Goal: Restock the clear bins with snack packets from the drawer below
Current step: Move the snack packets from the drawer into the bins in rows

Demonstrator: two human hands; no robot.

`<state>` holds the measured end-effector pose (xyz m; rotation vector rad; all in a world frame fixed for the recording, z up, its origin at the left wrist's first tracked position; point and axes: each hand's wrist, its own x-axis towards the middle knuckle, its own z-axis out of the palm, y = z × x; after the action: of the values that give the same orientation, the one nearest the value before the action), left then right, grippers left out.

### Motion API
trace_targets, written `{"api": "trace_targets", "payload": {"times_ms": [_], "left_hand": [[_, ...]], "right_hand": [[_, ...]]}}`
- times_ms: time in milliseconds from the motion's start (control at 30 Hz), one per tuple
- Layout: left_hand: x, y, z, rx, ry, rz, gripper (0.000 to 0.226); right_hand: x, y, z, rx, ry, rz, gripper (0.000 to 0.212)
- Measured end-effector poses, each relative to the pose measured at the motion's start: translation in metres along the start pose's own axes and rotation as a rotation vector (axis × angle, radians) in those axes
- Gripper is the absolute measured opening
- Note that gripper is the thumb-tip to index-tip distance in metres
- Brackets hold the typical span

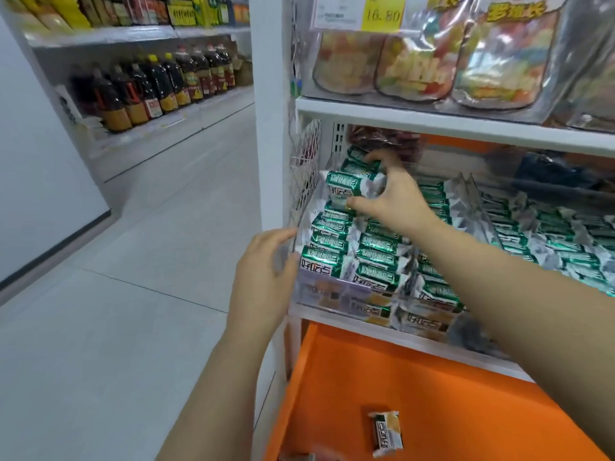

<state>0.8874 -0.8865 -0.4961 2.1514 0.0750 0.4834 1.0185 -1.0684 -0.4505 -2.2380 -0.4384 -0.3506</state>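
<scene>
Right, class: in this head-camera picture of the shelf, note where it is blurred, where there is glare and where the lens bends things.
Head view: motion smears the left grip; the right grip on the green packets is sharper. Head view: glare whitens the clear bags up top. Head view: the wide lens seems to tilt the white post.

Your clear bin (336, 294) sits at the left end of the middle shelf, with more bins (532, 227) to its right. Rows of packets (376, 257) fill it from front to back. Your right hand (396, 201) reaches over them, gripping a stack (349, 188) near the bin's back. Your left hand (263, 277) touches its front left corner. Below, the drawer (449, 394) stands pulled out with 1 lone packet (387, 434) lying in it. Bags (416, 68) stand on the shelf above, and bottles (149, 91) line shelves across the aisle, to your left.
</scene>
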Motion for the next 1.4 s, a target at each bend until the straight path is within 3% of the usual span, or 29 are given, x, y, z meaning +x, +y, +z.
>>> {"api": "trace_targets", "payload": {"times_ms": [133, 367, 900, 1133, 1200, 1400], "left_hand": [[0.011, 0.0, 0.014, 0.018, 0.023, 0.06, 0.032], [0.021, -0.014, 0.018, 0.034, 0.068, 0.106, 0.028], [0.022, -0.019, 0.027, 0.023, 0.126, 0.128, 0.029], [0.021, -0.021, 0.026, 0.024, 0.107, 0.139, 0.028], [0.02, -0.021, 0.027, 0.009, 0.102, 0.131, 0.028], [0.021, -0.02, 0.029, 0.002, 0.128, 0.138, 0.028]], "right_hand": [[0.031, 0.022, 0.016, -0.046, 0.027, 0.005, 0.054], [0.051, 0.028, 0.023, -0.009, -0.099, 0.129, 0.056], [0.068, 0.038, 0.034, 0.056, -0.111, 0.228, 0.036], [0.061, 0.028, 0.043, -0.31, 0.134, 0.154, 0.072], [0.063, 0.026, 0.046, -0.447, 0.037, 0.112, 0.069], [0.072, 0.026, 0.046, -0.401, -0.123, 0.171, 0.059]]}}
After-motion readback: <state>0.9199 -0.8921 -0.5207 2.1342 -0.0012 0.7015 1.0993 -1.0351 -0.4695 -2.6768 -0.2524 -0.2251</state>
